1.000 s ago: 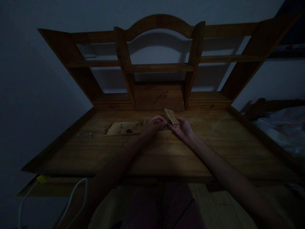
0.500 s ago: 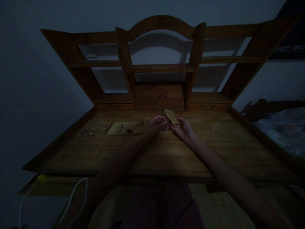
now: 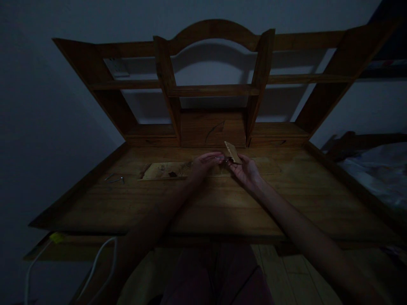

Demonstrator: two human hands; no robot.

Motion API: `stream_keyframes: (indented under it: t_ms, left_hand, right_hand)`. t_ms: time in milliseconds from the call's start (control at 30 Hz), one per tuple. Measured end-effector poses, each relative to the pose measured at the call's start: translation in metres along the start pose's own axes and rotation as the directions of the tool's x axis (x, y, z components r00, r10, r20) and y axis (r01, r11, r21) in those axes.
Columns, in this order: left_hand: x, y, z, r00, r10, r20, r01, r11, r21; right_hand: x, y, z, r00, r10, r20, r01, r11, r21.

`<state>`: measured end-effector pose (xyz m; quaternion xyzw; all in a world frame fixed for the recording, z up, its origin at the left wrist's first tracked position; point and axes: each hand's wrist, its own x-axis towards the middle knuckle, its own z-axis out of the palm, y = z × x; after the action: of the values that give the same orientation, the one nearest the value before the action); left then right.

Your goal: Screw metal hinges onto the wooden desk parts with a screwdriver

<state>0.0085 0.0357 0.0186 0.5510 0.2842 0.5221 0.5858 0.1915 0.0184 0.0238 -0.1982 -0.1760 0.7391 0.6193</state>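
Observation:
The scene is dim. My right hand (image 3: 244, 170) is closed on a small flat wooden piece (image 3: 232, 151), held tilted above the wooden desk (image 3: 219, 203). My left hand (image 3: 205, 163) pinches something small and thin at the piece's lower edge; I cannot make out what it is. Both hands hover over a long pale wooden strip (image 3: 168, 170) lying flat on the desk, with a small dark spot on it.
A wooden hutch with shelves (image 3: 213, 90) rises at the desk's back. A few metal screws (image 3: 115, 178) lie at the left of the desk. A white cable (image 3: 95, 262) hangs below the front left edge. Bedding (image 3: 378, 178) lies at the right.
The right hand has raised and tilted the small wooden piece a little more upright. The left hand's fingers have shifted slightly at its edge. The camera barely moved.

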Motion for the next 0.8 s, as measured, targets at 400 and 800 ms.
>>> stream_keyframes:
  t_ms: [400, 800]
  left_hand:
    - [0.002, -0.018, -0.005, 0.998, 0.061, -0.028, -0.050, 0.953, 0.298]
    - [-0.005, -0.007, 0.003, 0.998, 0.054, -0.028, -0.041, 0.940, 0.339]
  right_hand:
    - [-0.009, 0.000, 0.019, 0.999, 0.008, -0.044, -0.006, 0.999, 0.047]
    - [-0.013, 0.000, 0.021, 0.999, 0.029, 0.022, -0.029, 1.000, 0.001]
